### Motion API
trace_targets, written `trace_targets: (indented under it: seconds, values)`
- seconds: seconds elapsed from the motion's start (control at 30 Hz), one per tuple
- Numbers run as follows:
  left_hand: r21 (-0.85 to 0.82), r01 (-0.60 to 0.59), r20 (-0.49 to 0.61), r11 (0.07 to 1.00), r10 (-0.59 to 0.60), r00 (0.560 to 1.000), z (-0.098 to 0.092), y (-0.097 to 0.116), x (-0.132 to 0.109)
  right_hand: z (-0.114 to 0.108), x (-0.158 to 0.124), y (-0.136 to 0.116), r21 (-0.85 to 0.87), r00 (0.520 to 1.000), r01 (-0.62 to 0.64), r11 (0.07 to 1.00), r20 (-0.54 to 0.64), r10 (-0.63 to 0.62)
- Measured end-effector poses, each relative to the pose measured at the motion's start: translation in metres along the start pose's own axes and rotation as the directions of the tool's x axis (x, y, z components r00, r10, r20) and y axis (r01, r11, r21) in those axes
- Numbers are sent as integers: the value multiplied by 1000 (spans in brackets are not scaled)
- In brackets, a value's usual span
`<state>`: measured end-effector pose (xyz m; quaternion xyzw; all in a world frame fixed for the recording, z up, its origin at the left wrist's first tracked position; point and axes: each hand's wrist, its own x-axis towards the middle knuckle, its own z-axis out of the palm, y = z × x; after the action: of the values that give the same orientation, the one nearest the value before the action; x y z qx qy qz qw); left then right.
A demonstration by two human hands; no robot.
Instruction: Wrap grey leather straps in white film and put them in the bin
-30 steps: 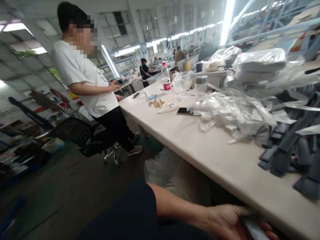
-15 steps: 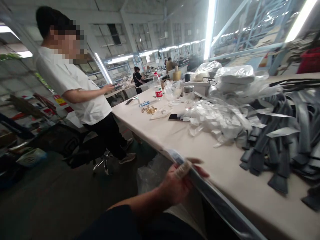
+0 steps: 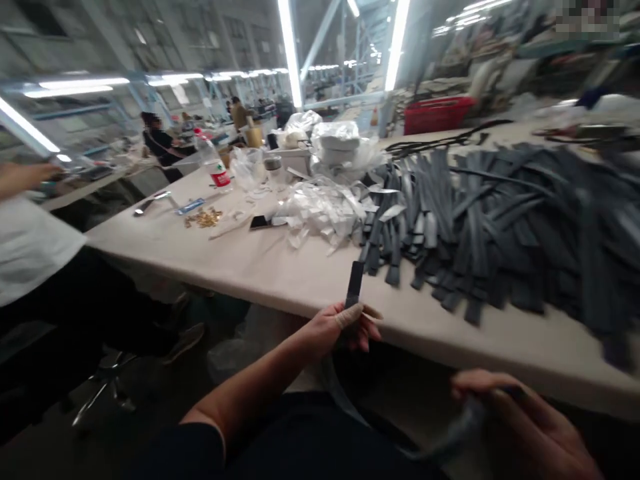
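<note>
My left hand [image 3: 350, 325], with light coverings on the thumb and a finger, grips a dark grey strap [image 3: 355, 283] near its end, which sticks up past the thumb over the table's front edge. From there the strap hangs in a loop in front of my body, with a pale, film-like sheen. At the lower right my right hand [image 3: 530, 420] is closed around the other part of it, smeared by motion. A large pile of similar grey straps [image 3: 480, 233] lies on the table [image 3: 280, 280] beyond my hands.
Crumpled clear plastic wrappers [image 3: 320, 210] lie left of the pile, beside a black phone [image 3: 260, 223]. Farther left are small brass-coloured parts [image 3: 203, 218], a bottle [image 3: 213, 160] and a jar [image 3: 274, 173]. A person in a white shirt [image 3: 40, 247] stands at the left. Behind is a red basket [image 3: 437, 115].
The view has swung to the right, bringing more of the strap pile into sight. My right hand has come into view. The strap's end now points up from my left hand, and its length sags.
</note>
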<state>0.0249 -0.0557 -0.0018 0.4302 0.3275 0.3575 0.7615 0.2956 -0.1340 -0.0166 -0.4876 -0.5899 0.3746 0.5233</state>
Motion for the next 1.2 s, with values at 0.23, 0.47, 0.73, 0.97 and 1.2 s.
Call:
trace_targets:
  seconds: [0.23,0.47,0.73,0.97,1.2]
  values:
    - [248,260,377,933,-340,862,52,-12,7,17,20,-8,344,975,-201,917,156,156]
    - [16,162,326,987,-158,932,64,-18,13,25,22,-25,359,979,-191,913,-3,206]
    - [591,30,311,806,-262,913,64,-23,11,38,4,-37,242,993,-57,969,-87,80]
    - [754,-237,491,612,-287,823,58,-55,10,4,-20,-55,195,932,79,978,-363,-3]
    - [598,-45,430,800,-273,861,52,-59,7,-61,-50,-100,-147,625,197,969,-743,-240]
